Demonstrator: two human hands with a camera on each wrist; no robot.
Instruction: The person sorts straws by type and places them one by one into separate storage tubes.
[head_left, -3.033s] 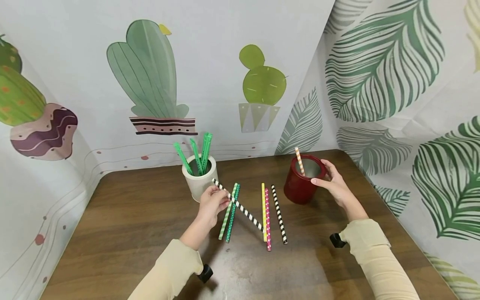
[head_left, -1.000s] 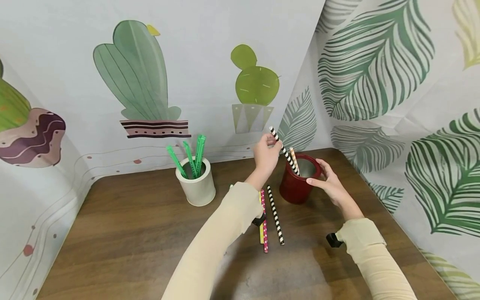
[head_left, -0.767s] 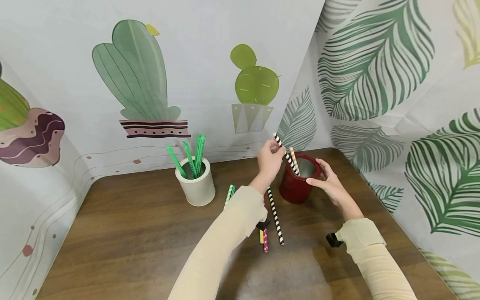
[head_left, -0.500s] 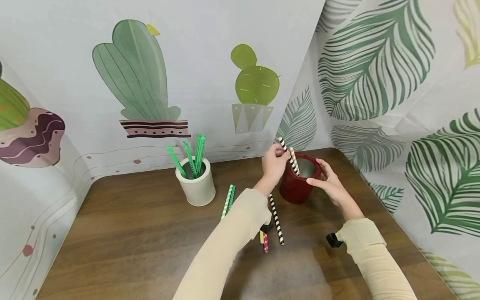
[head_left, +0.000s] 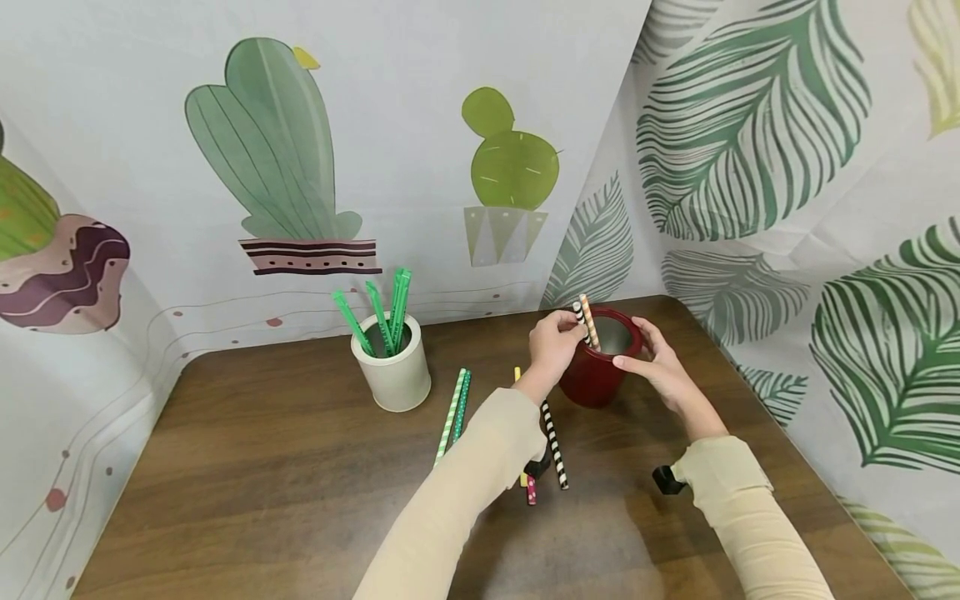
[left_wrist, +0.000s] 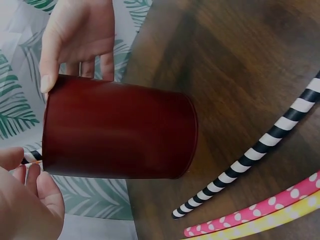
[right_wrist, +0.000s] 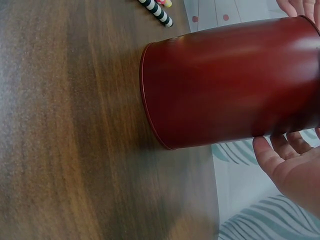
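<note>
My left hand (head_left: 553,346) pinches a black-and-white striped paper straw (head_left: 579,312) near its top, at the left rim of a dark red cup (head_left: 592,382). Most of that straw is down inside the cup. Right beside it leans an orange-and-white striped straw (head_left: 590,322), also in the cup. On the other side, my right hand (head_left: 667,372) holds the cup by its rim, thumb in front and fingers round the back. The right wrist view shows the fingers of the right hand (right_wrist: 295,167) against the cup wall (right_wrist: 225,85).
A white cup (head_left: 401,379) with several green wrapped straws (head_left: 397,312) stands to the left. Two green patterned straws (head_left: 452,412), a yellow straw (left_wrist: 280,220), a pink dotted straw (left_wrist: 260,207) and another black-and-white straw (head_left: 555,446) lie on the wooden table (head_left: 285,467).
The left hand carried the black-and-white straw from beside the white cup over to the red cup, then lowered it in. The right hand keeps its hold on the red cup.
</note>
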